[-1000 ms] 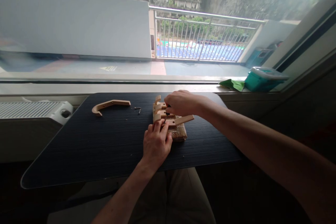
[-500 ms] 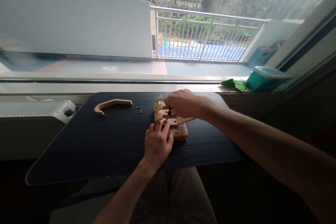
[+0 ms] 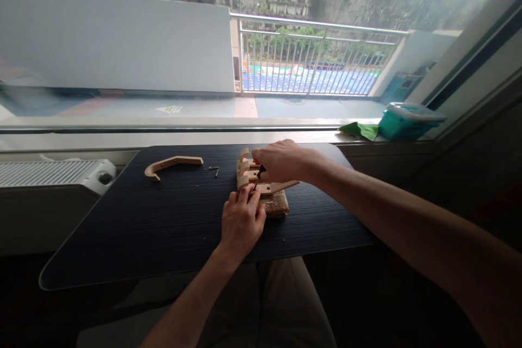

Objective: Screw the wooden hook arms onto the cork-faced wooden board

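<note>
My right hand (image 3: 285, 161) is closed around a screwdriver (image 3: 261, 171) with a dark lower handle, its shaft pointing down and tilted. The tip meets the nearest wooden hook (image 3: 281, 187), close to my left fingers. With bent fingers, my left hand (image 3: 243, 218) grips the curved end of that hook and steadies it. Beneath lies a rough brown wooden board (image 3: 278, 205). More pale wooden hooks sit side by side on it, partly covered by my right hand. A dark hole shows in the nearest hook.
A loose wooden hook (image 3: 175, 161) lies at the dark table's (image 3: 155, 228) back left, with two screws (image 3: 216, 172) beside it. On the windowsill are a green cloth (image 3: 359, 130) and a teal box (image 3: 408, 121). A white radiator (image 3: 61, 175) stands at left.
The screwdriver leans a little more, and my right hand has shifted slightly around it. My left hand stays on the hook. The whole view has moved slightly.
</note>
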Action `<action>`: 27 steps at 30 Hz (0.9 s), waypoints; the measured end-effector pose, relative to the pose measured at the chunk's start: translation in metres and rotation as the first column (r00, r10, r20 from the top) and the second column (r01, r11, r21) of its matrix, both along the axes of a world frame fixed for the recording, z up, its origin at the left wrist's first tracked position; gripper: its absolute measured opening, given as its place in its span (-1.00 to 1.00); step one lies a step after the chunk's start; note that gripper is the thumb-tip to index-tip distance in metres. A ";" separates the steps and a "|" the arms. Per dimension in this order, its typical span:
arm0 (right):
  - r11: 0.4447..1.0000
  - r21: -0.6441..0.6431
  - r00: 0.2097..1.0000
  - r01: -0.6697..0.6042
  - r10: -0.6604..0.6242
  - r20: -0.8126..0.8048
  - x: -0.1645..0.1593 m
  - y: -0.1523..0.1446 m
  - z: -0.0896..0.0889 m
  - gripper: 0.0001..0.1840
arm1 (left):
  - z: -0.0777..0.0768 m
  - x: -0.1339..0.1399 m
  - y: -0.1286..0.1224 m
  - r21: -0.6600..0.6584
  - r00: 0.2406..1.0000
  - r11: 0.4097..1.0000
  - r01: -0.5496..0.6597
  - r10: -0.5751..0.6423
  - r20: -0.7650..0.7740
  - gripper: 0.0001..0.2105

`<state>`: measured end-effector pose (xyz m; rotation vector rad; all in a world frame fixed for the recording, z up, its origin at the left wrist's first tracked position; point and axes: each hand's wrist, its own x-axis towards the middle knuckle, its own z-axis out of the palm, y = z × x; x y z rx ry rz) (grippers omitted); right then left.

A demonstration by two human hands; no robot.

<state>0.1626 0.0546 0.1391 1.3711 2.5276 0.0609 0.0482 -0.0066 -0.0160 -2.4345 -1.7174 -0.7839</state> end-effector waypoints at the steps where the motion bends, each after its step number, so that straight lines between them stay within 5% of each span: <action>1: 1.000 -0.009 1.000 -0.016 0.016 0.002 0.001 -0.001 0.002 -0.63 | 0.000 0.000 0.000 -0.002 1.000 1.000 -0.002 0.002 0.001 -0.61; 7: 0.996 0.018 0.996 -0.089 0.089 -0.015 0.003 0.008 -0.003 -0.73 | -0.001 0.000 0.001 -0.007 1.000 1.000 -0.006 0.006 0.012 -0.61; 16: 0.999 0.036 1.000 0.026 -0.026 -0.006 0.009 0.007 -0.013 -0.65 | 0.000 0.001 0.001 -0.002 1.000 1.000 -0.008 0.008 0.006 -0.62; 27: 0.999 -0.002 0.999 -0.041 0.041 0.033 -0.003 -0.001 0.002 -0.73 | -0.002 0.000 0.000 0.014 1.000 1.000 -0.005 0.005 -0.004 -0.62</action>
